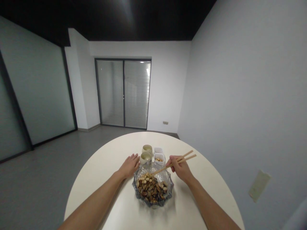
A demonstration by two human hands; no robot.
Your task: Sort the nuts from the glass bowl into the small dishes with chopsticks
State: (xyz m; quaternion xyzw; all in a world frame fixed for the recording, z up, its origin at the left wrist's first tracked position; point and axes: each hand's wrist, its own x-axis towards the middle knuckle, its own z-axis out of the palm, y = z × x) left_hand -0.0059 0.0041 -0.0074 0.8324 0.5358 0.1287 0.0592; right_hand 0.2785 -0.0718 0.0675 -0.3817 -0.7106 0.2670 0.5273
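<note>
A clear glass bowl (170,188) with a scalloped rim stands before me, holding mixed nuts (150,190): brown pecans, paler pistachios and peanuts. My right hand (178,166) grips a pair of wooden chopsticks (163,170) whose tips reach down to the nuts in the bowl. Whether a nut sits between the tips is too small to tell. On the table left of the bowl lies my left hand (130,165), palm down with its fingers stretched out, close to the nearer cup. Behind the bowl, a small white container (159,155) has some nuts inside.
Two yellowish-green cups (147,149) stand behind the bowl, one in front of the other. Beside them is a second white container (158,150). Everything rests on a round cream table (103,166). A pale wall (240,95) runs along the right, and glass doors (123,92) are at the back.
</note>
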